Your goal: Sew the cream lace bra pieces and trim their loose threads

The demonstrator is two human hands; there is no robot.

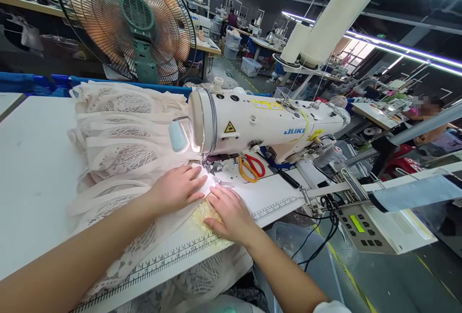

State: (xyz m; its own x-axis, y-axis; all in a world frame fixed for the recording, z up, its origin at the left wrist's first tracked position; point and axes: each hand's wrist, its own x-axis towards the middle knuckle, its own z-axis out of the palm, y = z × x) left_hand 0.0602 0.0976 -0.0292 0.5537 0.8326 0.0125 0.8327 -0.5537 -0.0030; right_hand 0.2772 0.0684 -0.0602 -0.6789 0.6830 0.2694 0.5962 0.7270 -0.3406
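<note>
Cream lace fabric (126, 154) lies in gathered folds over the left of the white table, and its edge runs up to the needle of a white sewing machine (238, 120). My left hand (178, 187) rests flat on the fabric just in front of the needle area, fingers stretched out. Close by, my right hand (231, 212) lies palm down with its thumb spread, at the fabric edge over a yellowish patch (206, 214) on the table. Both hands are open and press on the cloth. Part of the fabric hangs below the table edge.
Scissors (251, 167) with red and yellow handles lie beside the needle area. A measuring scale (173, 257) runs along the table's front edge. A large fan (133, 19) stands behind. Thread cones (334, 19) rise at the right, above a control box (382, 231). Other people sit farther off.
</note>
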